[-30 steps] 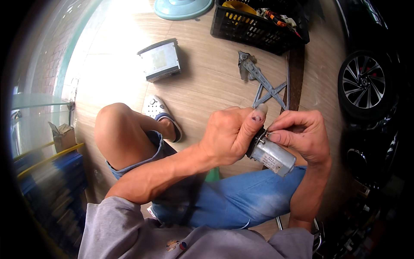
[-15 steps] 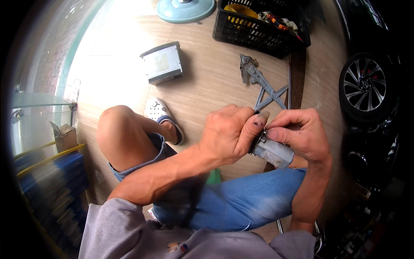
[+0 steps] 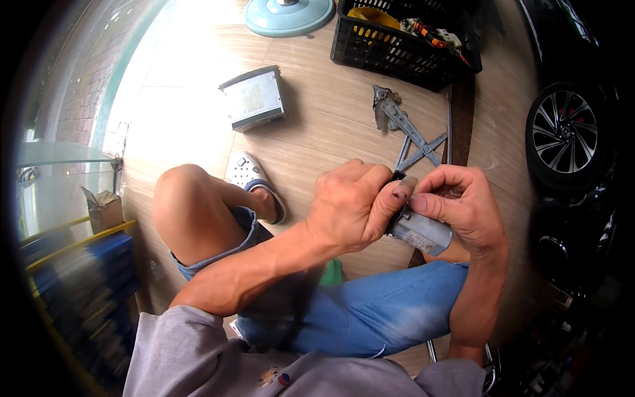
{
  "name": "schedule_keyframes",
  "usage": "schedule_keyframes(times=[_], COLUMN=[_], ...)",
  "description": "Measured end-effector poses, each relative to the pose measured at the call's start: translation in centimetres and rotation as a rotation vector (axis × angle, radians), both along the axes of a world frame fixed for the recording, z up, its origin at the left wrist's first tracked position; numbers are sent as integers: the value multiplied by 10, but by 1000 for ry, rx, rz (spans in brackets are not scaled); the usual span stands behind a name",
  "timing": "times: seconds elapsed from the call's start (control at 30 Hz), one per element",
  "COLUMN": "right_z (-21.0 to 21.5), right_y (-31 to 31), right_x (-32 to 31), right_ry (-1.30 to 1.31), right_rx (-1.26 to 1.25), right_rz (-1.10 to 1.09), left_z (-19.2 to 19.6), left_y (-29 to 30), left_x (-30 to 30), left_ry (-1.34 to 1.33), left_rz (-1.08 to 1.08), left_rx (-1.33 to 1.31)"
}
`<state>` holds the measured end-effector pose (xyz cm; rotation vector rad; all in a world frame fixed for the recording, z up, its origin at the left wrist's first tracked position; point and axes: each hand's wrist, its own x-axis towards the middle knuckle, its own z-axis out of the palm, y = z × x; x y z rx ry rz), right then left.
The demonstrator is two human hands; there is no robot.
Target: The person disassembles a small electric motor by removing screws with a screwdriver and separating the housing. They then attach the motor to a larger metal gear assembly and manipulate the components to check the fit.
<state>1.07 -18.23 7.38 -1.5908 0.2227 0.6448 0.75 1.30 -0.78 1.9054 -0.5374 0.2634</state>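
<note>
My left hand (image 3: 349, 204) is closed around the black end of a small electric motor (image 3: 427, 235). The motor's silver cylindrical body carries a pale label and points down to the right, over my bent leg. At the joint between the black part and the silver body, the thumb and fingers of my right hand (image 3: 463, 202) are pinched together. Whatever lies between those fingertips is too small or hidden to make out. Just beyond my hands, a grey metal window regulator (image 3: 411, 135) with crossed arms lies on the floor.
A silver box-shaped car stereo (image 3: 253, 99) sits on the wood-look floor. Farther back are a light-blue round base (image 3: 289, 18) and a black plastic crate (image 3: 403, 56) of tools and cables. A car wheel (image 3: 564, 129) stands at right, a glass-topped shelf (image 3: 66, 153) at left.
The whole view has shifted slightly, with floor objects appearing a little farther right. Both hands keep their hold at the motor; the right fingers have moved only slightly.
</note>
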Motion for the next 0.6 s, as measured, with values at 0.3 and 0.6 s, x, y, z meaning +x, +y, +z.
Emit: schedule_keyframes(times=[0.3, 0.6], right_z=[-8, -11], right_y=[-1, -2], right_x=[0, 1], right_ry=[-121, -111], right_rx=[-65, -41], right_rz=[65, 90], left_z=[1, -1], left_y=[0, -2], left_x=[3, 1], left_ry=[14, 55], left_rz=[-3, -19], left_rx=[-6, 6])
